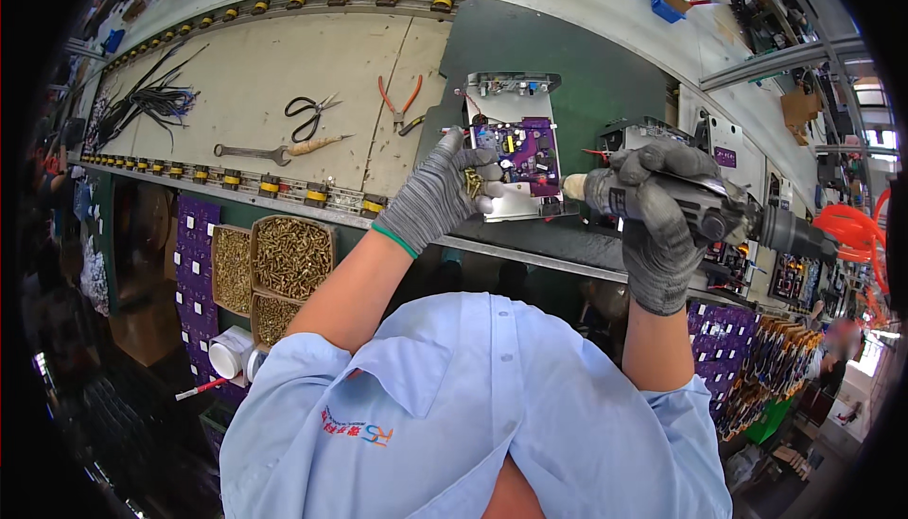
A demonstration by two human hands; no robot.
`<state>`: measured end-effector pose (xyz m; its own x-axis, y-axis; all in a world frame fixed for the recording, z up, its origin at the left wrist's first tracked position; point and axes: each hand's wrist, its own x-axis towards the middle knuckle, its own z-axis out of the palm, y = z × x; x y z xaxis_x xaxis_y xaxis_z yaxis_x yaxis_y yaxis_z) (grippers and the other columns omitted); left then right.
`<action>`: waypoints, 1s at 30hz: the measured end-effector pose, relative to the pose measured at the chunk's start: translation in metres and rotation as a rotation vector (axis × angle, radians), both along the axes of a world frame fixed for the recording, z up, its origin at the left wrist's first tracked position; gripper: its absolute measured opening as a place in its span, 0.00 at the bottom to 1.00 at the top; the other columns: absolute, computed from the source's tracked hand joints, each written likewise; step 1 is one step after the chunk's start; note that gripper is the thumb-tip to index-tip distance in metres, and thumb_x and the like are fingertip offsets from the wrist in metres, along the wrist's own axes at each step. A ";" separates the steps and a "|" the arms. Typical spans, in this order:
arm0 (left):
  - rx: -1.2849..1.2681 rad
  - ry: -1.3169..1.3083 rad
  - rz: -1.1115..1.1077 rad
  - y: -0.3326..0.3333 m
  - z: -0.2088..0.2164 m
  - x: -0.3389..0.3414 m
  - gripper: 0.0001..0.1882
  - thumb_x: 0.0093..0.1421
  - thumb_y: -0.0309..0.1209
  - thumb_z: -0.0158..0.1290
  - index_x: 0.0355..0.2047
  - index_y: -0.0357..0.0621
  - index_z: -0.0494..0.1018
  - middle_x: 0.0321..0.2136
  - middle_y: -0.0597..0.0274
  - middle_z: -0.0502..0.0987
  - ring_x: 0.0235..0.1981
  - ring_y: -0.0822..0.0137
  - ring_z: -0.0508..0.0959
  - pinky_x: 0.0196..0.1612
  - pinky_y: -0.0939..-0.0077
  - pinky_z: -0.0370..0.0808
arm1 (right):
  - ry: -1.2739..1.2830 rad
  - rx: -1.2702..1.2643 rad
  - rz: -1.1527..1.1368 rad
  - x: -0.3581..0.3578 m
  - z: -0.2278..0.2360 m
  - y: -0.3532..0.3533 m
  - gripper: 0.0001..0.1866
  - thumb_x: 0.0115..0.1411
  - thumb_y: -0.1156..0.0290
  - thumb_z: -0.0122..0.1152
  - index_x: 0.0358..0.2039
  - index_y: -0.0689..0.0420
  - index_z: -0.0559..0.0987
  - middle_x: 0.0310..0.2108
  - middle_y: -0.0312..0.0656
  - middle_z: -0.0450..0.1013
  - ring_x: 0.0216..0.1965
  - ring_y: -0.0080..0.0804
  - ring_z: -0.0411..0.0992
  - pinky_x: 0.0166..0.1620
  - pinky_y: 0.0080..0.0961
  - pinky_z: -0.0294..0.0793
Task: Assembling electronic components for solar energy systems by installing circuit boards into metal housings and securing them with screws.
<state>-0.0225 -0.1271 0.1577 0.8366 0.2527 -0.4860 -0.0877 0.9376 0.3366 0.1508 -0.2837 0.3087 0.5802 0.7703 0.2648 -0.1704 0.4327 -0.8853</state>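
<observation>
In front of me a metal chassis [511, 108] lies on the dark green mat, with a purple circuit board [536, 162] set in it. My left hand [430, 188], in a grey knit glove, is at the board's left side. Its fingers curl around several small brass screws [472, 181]. My right hand [657, 221], gloved too, wraps around a dark power screwdriver [700, 205] lying sideways. The driver's pale nose is close to the board's right edge; its bit cannot be made out. An orange coiled hose [846, 226] is at its far end.
Left on the bench lie scissors [307, 117], orange-handled pliers [400, 101], a wrench [253, 153] and black wires [151, 98]. Boxes of brass screws [293, 256] stand below the roller rail [270, 184]. More chassis units [653, 131] are at right.
</observation>
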 end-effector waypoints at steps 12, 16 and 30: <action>-0.022 0.079 0.112 -0.019 0.039 0.012 0.35 0.69 0.60 0.37 0.52 0.36 0.69 0.43 0.49 0.77 0.43 0.52 0.81 0.39 0.53 0.85 | -0.002 0.058 0.055 -0.014 -0.003 0.004 0.17 0.53 0.78 0.68 0.44 0.62 0.76 0.38 0.47 0.74 0.39 0.36 0.76 0.42 0.37 0.82; -0.092 0.039 0.079 -0.020 0.025 0.013 0.27 0.69 0.53 0.44 0.46 0.37 0.74 0.42 0.45 0.78 0.39 0.50 0.82 0.37 0.60 0.86 | 0.068 0.056 0.076 -0.012 -0.008 -0.001 0.18 0.54 0.79 0.67 0.45 0.61 0.75 0.39 0.46 0.74 0.40 0.35 0.75 0.42 0.37 0.82; 0.107 -0.149 -0.093 -0.025 0.019 -0.001 0.15 0.67 0.39 0.54 0.45 0.39 0.73 0.29 0.64 0.75 0.24 0.76 0.75 0.21 0.83 0.71 | 0.047 0.067 0.008 0.002 0.016 -0.012 0.17 0.52 0.76 0.69 0.42 0.60 0.75 0.39 0.40 0.73 0.42 0.36 0.75 0.52 0.41 0.77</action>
<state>-0.0234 -0.1524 0.1762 0.9195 0.2148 -0.3292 -0.0592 0.9035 0.4244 0.1525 -0.2956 0.3251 0.5868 0.7566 0.2886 -0.2150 0.4892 -0.8452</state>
